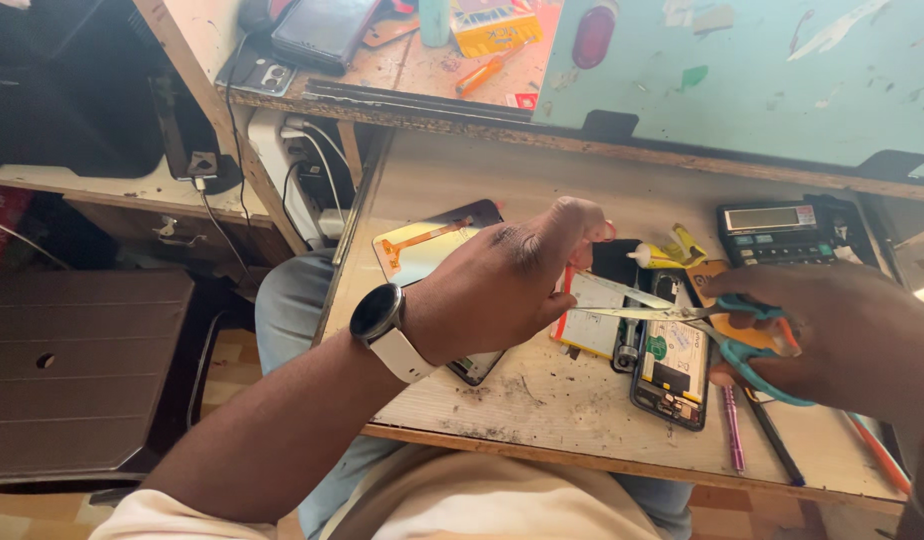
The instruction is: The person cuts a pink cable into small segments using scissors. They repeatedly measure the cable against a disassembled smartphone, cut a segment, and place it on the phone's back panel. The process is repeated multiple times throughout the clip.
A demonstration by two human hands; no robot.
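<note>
Between the 2 hands, scissors (pixel 682 325) gape over an opened phone (pixel 672 365). Right hand (pixel 842 335) grips their teal handles. Left hand (pixel 502 280) pinches a red strip (pixel 565 285).

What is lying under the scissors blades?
Under the scissors lies an opened phone with battery and circuit board showing. The left hand covers what lies beyond the blade tips.

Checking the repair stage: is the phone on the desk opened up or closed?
Opened up: the phone lies with its back off, battery and boards exposed.
</note>
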